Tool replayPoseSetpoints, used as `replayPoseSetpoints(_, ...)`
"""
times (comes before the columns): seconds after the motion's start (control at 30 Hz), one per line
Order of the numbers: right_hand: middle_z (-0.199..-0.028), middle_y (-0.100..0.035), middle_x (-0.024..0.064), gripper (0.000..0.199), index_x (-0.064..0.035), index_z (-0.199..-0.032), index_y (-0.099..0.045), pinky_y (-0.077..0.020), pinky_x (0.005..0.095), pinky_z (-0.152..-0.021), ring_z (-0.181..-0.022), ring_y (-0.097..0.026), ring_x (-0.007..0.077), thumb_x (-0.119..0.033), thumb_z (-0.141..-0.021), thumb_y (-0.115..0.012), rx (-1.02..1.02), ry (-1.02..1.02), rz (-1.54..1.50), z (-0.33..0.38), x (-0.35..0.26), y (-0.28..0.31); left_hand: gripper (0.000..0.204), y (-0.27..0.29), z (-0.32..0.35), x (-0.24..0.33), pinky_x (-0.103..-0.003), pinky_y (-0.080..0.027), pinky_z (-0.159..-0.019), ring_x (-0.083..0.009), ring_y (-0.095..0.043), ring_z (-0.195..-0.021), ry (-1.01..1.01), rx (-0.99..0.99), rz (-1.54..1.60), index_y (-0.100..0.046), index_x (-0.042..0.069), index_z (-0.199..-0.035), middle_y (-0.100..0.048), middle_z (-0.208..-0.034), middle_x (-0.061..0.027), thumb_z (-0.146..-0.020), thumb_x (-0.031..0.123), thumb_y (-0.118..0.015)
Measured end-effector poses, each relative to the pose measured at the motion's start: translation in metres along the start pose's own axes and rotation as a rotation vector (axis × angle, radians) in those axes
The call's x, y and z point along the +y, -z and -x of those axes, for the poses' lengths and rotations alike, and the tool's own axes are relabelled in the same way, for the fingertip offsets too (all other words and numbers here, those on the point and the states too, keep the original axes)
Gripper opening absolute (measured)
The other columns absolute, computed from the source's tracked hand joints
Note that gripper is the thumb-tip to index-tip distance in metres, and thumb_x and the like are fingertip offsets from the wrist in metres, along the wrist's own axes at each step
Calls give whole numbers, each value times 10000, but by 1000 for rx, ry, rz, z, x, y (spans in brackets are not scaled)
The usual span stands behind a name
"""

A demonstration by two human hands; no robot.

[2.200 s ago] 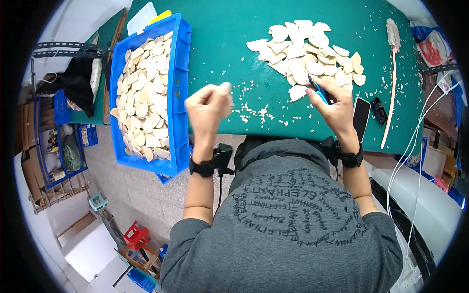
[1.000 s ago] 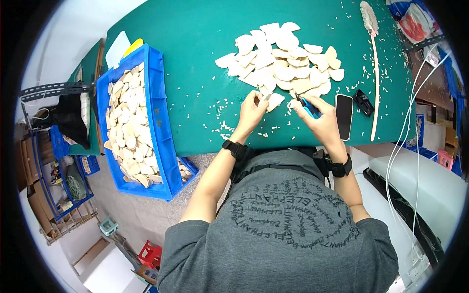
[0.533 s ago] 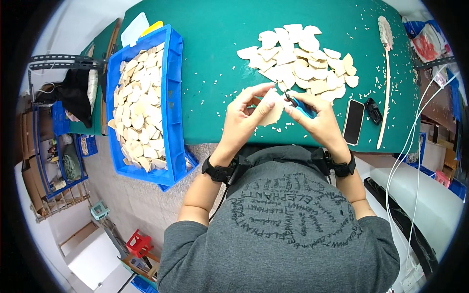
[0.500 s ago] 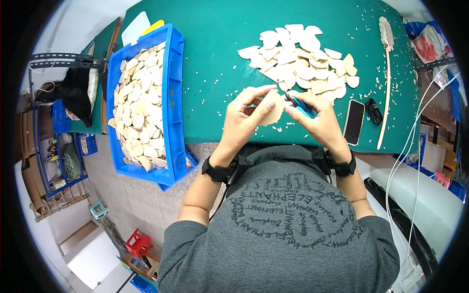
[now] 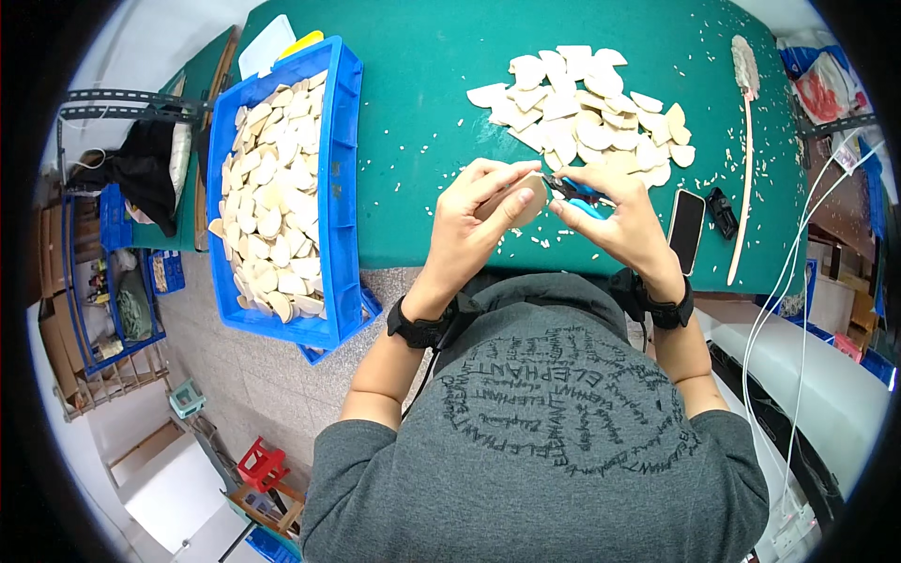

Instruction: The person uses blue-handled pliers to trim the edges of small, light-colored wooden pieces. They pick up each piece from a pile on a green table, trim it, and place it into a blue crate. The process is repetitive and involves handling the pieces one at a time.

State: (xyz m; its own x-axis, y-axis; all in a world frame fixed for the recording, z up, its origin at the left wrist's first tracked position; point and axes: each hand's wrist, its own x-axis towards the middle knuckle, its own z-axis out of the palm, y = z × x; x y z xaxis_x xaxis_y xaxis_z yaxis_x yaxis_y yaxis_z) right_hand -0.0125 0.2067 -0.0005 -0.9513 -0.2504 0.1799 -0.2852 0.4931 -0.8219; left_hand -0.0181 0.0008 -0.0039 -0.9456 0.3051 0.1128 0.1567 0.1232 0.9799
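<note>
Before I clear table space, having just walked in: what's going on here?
The person's left hand holds a flat, pale piece while the right hand grips blue-handled pliers, their tip close to its edge. More pieces lie heaped on the green table, and others fill the blue crate at left.

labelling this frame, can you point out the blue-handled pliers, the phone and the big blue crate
Blue-handled pliers (image 5: 584, 205): head view, on a blue handle.
Phone (image 5: 686, 233): head view, mid-screen.
Big blue crate (image 5: 341, 188): head view, on its right-hand wall.
</note>
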Motion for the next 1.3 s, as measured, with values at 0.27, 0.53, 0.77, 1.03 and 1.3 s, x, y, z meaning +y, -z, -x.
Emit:
replayPoseSetpoints(0.27, -749, -638, 86, 328, -9, -952, -679, -463, 268, -573, -614, -569, 136, -258, -756, -762, -35, -69, -93, 0, -1, -1, 269, -2, -2, 0, -280, -493, -765, -157, -600, -872, -70, 33, -10, -671, 70, -1128, -617, -940, -76, -866, 129, -653)
replayPoseSetpoints(0.53, -733, -630, 90, 332, -4, -967, -676, -463, 269, -566, -607, -566, 134, -249, -760, -763, -14, 43, -17, -2, 0, 3, 263, 1, -3, 2, -276, -499, -750, -152, -598, -860, -82, 11, -80, -671, 76, -1128, -609, -929, -75, -870, 118, -644)
replayPoseSetpoints(0.77, -699, -608, 86, 322, -3, -968, -671, -459, 265, -557, -588, -551, 129, -228, -755, -759, -31, 39, -13, -2, 0, 4, 271, 0, 0, 3, -249, -465, -826, -130, -582, -944, -22, -20, -27, -651, 35, -1151, -589, -1005, -58, -887, 91, -629)
replayPoseSetpoints(1.03, -687, -620, 96, 291, 1, -931, -679, -459, 261, -542, -583, -568, 125, -218, -755, -753, -53, 26, 4, -1, 1, 7, 275, -4, 2, 2, -244, -465, -831, -122, -578, -946, -21, -11, -45, -645, 37, -1162, -585, -1013, -54, -894, 91, -621)
replayPoseSetpoints(1.3, -710, -656, 68, 257, -20, -939, -700, -448, 242, -556, -595, -579, 112, -207, -768, -746, 166, -28, -115, 4, 14, -3, 260, -6, 0, -4, -183, -435, -698, -72, -560, -818, 206, 29, 220, -641, 28, -1117, -588, -855, -10, -899, 165, -607)
